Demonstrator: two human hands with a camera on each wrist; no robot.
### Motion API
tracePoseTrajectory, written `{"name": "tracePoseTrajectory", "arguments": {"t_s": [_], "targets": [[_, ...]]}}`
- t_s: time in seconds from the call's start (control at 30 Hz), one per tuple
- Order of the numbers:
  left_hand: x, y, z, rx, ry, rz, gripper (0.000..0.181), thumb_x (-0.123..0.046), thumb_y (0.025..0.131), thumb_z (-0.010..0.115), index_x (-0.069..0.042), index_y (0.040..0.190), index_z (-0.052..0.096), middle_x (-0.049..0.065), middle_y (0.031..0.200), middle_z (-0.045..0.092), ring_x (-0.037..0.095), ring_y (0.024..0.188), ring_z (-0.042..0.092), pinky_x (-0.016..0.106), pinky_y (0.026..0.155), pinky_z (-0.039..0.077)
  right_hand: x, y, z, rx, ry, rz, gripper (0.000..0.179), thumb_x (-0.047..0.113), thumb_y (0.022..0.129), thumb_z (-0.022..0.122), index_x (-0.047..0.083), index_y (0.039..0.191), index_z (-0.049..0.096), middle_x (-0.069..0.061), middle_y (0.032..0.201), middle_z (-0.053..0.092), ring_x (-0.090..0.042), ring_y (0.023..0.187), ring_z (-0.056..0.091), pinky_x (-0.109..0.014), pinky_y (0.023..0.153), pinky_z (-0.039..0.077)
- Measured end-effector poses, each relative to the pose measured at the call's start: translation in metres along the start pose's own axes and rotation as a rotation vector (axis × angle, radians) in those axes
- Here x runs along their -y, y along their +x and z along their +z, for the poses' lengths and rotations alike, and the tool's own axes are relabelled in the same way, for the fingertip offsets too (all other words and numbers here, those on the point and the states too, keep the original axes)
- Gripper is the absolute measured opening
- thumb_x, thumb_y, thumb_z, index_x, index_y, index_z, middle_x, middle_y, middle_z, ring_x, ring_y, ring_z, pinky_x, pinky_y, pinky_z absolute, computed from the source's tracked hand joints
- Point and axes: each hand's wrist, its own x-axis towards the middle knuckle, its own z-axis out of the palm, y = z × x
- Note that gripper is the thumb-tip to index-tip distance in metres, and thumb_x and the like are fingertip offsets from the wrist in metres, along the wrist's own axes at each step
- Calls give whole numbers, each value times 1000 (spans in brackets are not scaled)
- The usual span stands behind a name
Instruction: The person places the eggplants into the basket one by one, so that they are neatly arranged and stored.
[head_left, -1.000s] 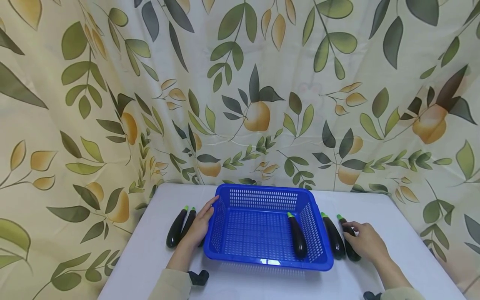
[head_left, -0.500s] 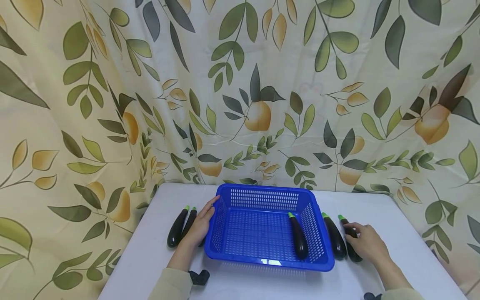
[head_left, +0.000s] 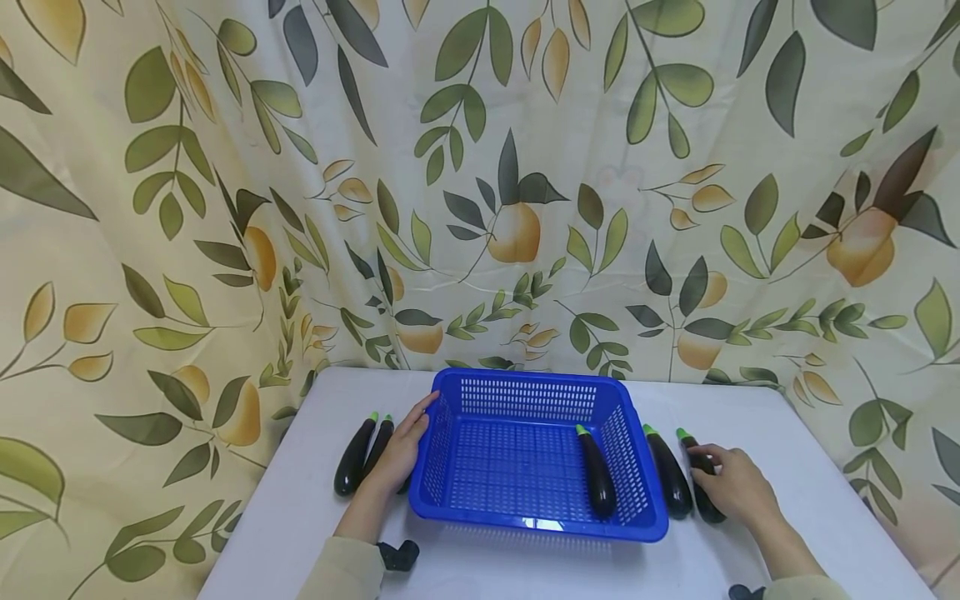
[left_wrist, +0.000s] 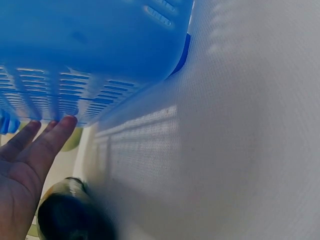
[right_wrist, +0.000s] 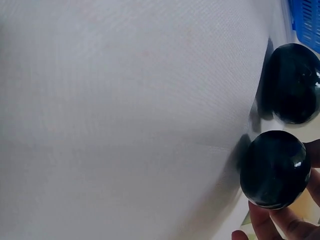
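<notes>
My left hand (head_left: pixel 399 454) rests with its fingers against the left wall of a blue plastic basket (head_left: pixel 495 475). In the left wrist view its straight fingers (left_wrist: pixel 47 145) touch the slotted side from outside. One dark eggplant (head_left: pixel 596 473) with a green stem end lies inside, near the right wall. Beyond that wall, my right hand (head_left: pixel 738 487) holds another eggplant (head_left: pixel 707 504) between thumb and fingers. The right wrist view shows the round end of this held eggplant (right_wrist: pixel 275 170) close to the white cloth. A further eggplant (head_left: pixel 669 475) lies between it and the basket.
Left of the basket lie two eggplants, one at the outside (head_left: pixel 354 458) and a second eggplant (head_left: pixel 380 440) partly behind my left hand. Another dark piece shows beside my wrist. Behind the white table (head_left: pixel 750 417) hangs a leaf-patterned curtain (head_left: pixel 480 208).
</notes>
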Motion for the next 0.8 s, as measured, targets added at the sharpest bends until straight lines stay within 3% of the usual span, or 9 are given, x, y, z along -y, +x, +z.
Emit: {"name": "tracePoseTrajectory", "arguments": {"t_s": [0.53, 0.8], "targets": [[-2, -2, 0, 1, 18, -2, 46, -30, 114, 30, -40, 157, 41, 0, 172, 27, 34, 162, 15, 64, 129, 9, 10, -3, -12, -14, 5, -3, 47, 22, 96, 66, -1, 136, 60, -37, 119, 56, -45, 97, 59, -55, 75, 51], [-3, -3, 1, 2, 18, -7, 46, -31, 114, 30, -42, 157, 41, 0, 173, 27, 34, 162, 15, 63, 129, 8, 19, -6, -19, -27, 14, -16, 46, 22, 97, 66, -1, 137, 60, -37, 121, 56, -42, 94, 58, -47, 70, 51]]}}
